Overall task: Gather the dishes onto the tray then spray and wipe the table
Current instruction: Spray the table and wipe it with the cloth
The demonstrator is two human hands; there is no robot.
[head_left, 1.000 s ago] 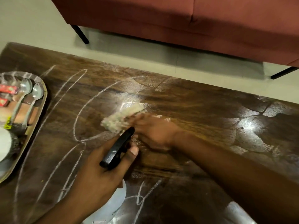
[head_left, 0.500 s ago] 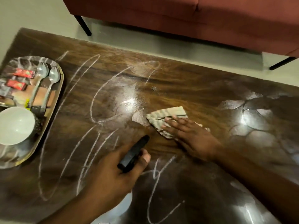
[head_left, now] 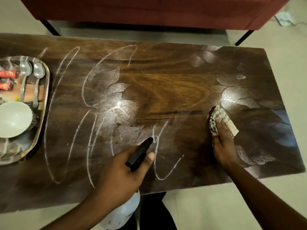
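Checked cloth [head_left: 221,121] under flat right hand [head_left: 223,146]

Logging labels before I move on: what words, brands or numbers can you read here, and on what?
None can be read.
Two red packets on the tray: print too small and blurred.
Spray bottle in the left hand: faint marks, not readable.
Checked cloth under the right hand: pattern only.
White streaks on the table: loops, not letters.

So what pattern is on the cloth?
Checked, dark lines on cream; the cloth shows in the head view.
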